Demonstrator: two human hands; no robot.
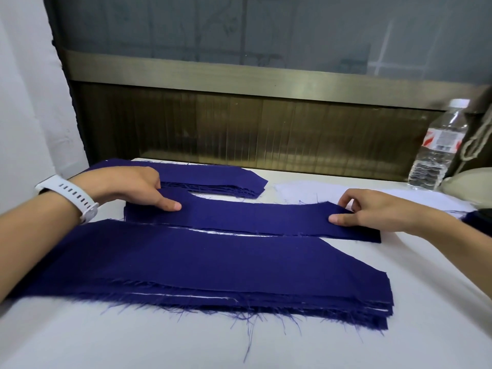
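Observation:
A long navy blue cloth strip (253, 218) lies across the middle of the white table (106, 342). My left hand (138, 186), with a white watch on its wrist, pinches the strip's left end, thumb on top and fingers curled under the edge. My right hand (372, 206) pinches the strip's right end in the same way. In front of it lies a thick stack of navy cloth pieces (199, 270) with frayed edges. A second, smaller stack of navy pieces (213, 177) lies behind the strip.
A clear plastic water bottle (436, 147) stands at the back right. A white cloth piece (306, 193) lies beyond the strip, and a beige object (468, 182) sits at the right edge. A brown ribbed panel (253, 129) under a window backs the table.

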